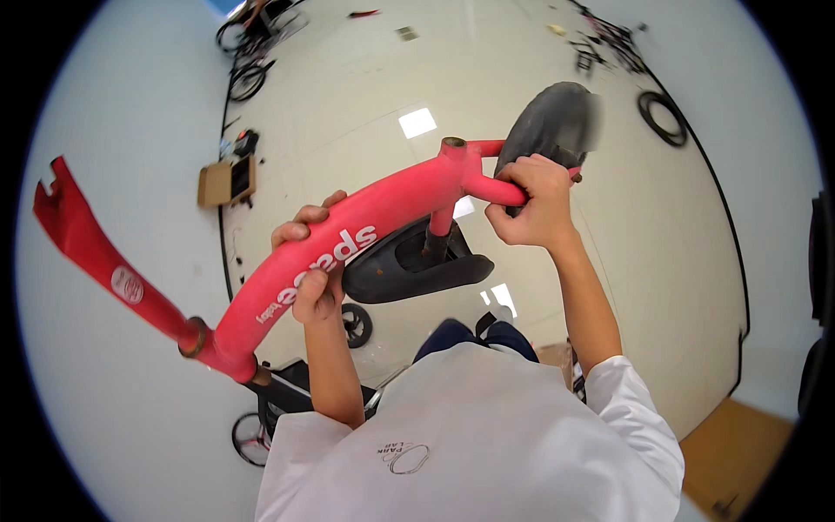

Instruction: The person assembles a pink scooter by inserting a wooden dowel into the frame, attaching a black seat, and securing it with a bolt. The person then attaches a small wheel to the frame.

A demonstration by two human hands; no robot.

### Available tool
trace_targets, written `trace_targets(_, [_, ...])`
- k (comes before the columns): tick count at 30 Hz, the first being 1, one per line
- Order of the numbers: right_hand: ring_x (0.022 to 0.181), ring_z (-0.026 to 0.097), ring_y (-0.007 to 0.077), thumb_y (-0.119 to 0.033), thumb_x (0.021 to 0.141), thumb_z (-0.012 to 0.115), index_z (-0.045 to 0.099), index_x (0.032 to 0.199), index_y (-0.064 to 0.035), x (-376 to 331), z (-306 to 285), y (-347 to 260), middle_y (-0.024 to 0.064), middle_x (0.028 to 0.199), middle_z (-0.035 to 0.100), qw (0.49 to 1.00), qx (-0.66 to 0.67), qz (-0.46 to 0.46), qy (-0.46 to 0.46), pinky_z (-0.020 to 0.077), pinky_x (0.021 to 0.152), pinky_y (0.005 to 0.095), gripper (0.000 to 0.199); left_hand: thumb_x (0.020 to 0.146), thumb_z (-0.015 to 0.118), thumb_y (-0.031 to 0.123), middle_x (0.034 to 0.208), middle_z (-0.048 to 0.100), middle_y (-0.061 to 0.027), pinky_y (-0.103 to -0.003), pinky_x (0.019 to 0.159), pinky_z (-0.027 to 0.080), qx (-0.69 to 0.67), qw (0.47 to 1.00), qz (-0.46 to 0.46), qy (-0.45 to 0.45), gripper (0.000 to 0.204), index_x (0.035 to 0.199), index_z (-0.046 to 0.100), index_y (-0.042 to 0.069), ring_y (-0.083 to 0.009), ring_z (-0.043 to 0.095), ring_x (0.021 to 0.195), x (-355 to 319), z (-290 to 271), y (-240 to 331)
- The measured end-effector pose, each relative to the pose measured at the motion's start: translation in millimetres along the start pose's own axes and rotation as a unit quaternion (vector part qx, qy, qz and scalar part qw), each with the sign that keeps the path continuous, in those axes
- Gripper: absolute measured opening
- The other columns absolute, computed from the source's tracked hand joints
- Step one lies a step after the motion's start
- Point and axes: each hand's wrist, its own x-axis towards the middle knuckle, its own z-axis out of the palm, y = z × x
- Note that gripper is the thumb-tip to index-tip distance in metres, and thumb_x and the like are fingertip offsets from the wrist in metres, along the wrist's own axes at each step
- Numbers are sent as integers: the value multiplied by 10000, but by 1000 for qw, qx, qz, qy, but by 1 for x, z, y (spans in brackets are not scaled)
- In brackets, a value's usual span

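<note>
Red bike frame (374, 222) held up over the floor; left hand (311, 261) wrapped tight on its main tube, right hand (532, 202) clenched round the rear stay by the black wheel (550, 122).

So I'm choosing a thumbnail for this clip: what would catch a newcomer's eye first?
The red bike frame stands out first, held up across the middle of the view with its fork reaching far left. The left hand grips the main tube and the right hand grips the rear stays, beside a blurred black wheel. A black saddle hangs beneath the frame.
</note>
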Motion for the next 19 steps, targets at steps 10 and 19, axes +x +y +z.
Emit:
trace_targets(10, [496,462,242,-112,507,653,595,636,-57,-37,84,136,62,538,496,983,153,-67,-79,382,491,315,152,773,684,123,1279,520,-183,-583,1092,342,144,979,28,141,477,1214,508,90,-459,399,1323,-67,30,-91])
trace_targets(19, [613,585,317,-247,521,703,679,715,-73,-81,172,222,114,621,572,979,103,-98,-146,482,586,400,262,802,724,234,1379,457,-131,-546,1172,164,94,969,51,223,599,1312,444,92,-393,321,1394,-123,-37,-209])
